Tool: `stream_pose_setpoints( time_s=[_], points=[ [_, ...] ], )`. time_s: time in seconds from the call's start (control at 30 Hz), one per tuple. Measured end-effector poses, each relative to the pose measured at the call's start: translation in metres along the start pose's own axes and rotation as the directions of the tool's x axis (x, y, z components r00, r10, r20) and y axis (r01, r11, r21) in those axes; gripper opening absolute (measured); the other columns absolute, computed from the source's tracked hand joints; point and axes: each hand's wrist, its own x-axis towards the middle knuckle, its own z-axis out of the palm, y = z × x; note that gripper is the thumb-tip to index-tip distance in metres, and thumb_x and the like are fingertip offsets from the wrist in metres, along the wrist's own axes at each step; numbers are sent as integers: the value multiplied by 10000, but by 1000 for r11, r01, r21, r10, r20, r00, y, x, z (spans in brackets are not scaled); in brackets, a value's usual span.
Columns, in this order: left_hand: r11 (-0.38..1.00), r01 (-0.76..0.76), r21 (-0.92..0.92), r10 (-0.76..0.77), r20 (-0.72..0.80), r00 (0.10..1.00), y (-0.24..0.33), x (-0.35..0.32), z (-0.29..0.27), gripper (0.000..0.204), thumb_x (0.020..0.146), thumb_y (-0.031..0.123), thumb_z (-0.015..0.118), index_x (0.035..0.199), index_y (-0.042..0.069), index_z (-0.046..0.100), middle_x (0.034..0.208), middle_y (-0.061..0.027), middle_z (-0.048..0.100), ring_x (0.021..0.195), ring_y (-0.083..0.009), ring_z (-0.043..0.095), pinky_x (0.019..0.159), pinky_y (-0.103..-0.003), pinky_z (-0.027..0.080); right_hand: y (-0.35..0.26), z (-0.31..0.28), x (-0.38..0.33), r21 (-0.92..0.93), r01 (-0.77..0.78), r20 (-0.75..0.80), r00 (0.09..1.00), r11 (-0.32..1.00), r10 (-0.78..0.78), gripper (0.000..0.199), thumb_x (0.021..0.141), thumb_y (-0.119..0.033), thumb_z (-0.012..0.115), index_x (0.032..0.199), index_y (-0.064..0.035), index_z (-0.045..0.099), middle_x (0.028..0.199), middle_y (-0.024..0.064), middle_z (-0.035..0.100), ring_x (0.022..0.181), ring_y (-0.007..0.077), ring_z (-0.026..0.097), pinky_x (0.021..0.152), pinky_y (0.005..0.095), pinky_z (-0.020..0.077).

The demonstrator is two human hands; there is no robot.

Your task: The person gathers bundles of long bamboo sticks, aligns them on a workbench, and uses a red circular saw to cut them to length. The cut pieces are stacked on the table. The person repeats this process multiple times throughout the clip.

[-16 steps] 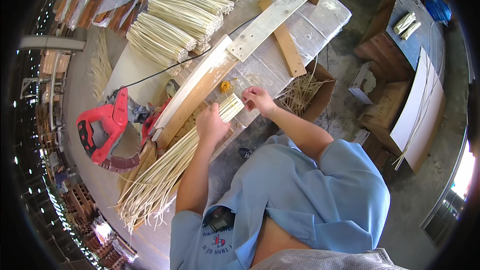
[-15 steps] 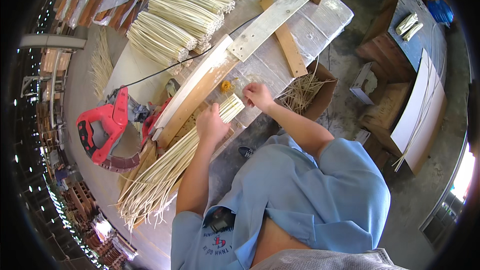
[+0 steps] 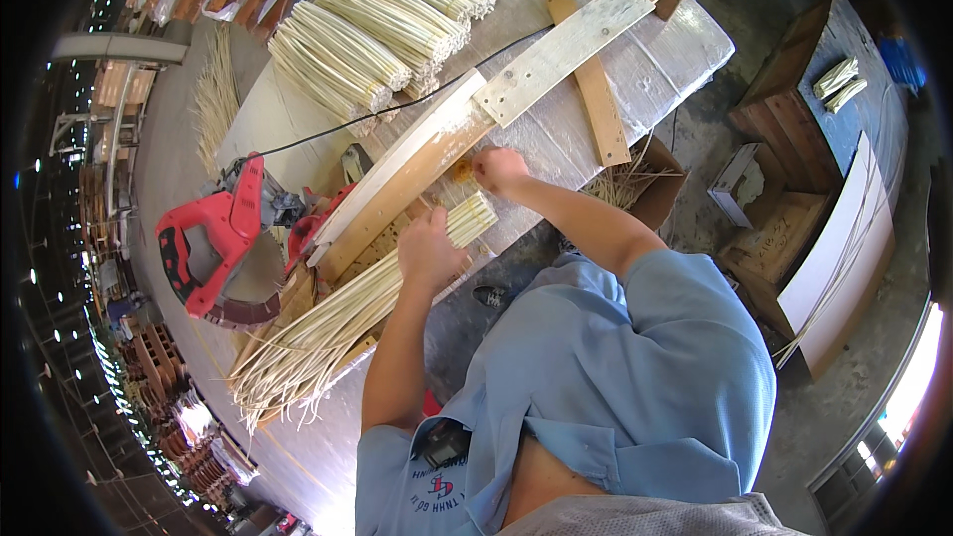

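Strip bundle point(image 3: 338, 316), made of long pale strips, lay along the near edge of the tabletop point(image 3: 667, 97), with its even end close to the right hand and its loose ends fanned out toward the left end. The left hand point(image 3: 431, 246) was closed around it, a little behind the even end. The right hand point(image 3: 499, 171) had its fingers curled inward, just beside a yellow-orange tangle point(image 3: 463, 170); I cannot tell if it was pinching any of it.

As I judge, the weak point was that only one hand held the strips. If this hold loosened, the even end could become uneven, because single strips could slip lengthwise. The loose ends were spread near the red saw point(image 3: 246, 201), so a pull toward that side might catch some of them on its guard. The tangle could also knot, if it were lifted with too much haste.

Several things were hard to make out. The left fingertips were hidden behind the bundle, and whether any band went round the strips was not clear. The right forearm covered part of the cardboard box point(image 3: 663, 184), and the finished-looking bundles point(image 3: 362, 25) were cut off at the top.
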Motion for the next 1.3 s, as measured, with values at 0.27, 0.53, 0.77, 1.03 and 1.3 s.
stream_pose_setpoints(
  time_s=[0.27, 0.53, 0.77, 1.03, 1.3],
  points=[
    [1000, -9, -22, 7, -92, 996, -4, 1, 8, 503, 659, 227, 847, 1078, 79, 610, 1020, -170, 701, 975, -397, 681, 833, -520, 543, 23, -49, -62, 898, -304, 270, 952, 319, 146, 87, 910, -115, 679, 930, -34, 653, 745, 57, 668, 597, 155, 677, 540, 317, 577],
    [997, -57, 54, 62, -106, 992, 4, 1, 4, 544, 642, 244, 862, 1070, 46, 590, 1029, -202, 723, 972, -433, 696, 842, -537, 553, 18, -59, -150, 867, -246, 261, 965, 434, 27, 223, 946, -207, 689, 1071, -46, 779, 742, 30, 693, 655, 100, 646, 609, 266, 520],
    [996, -82, 47, 87, -113, 990, 0, -2, 5, 527, 661, 257, 848, 1073, 33, 606, 988, -238, 734, 937, -442, 714, 853, -534, 563, -12, -26, -185, 796, -498, 432, 866, 344, 253, 369, 972, -224, 724, 1339, -192, 717, 751, 31, 695, 560, 81, 480, 478, 264, 386],
    [999, -36, 15, 37, -37, 999, -16, 4, 11, 561, 686, 299, 837, 1148, 65, 620, 1021, -211, 744, 978, -414, 721, 859, -522, 569, -20, -2, -159, 861, -503, 506, 837, -71, 208, 536, 918, -264, 833, 1365, -61, 616, 1051, 79, 757, 574, 53, 425, 475, 229, 338],
    [999, -27, -26, 27, 5, 1000, -9, -1, 3, 502, 727, 254, 826, 1148, 71, 623, 1046, -181, 742, 1008, -366, 724, 871, -500, 559, -21, 17, -133, 868, -393, 389, 918, -304, -75, 683, 938, -484, 757, 1470, -123, 527, 1446, 75, 567, 1325, 224, 516, 1087, 426, 409]
  ],
)
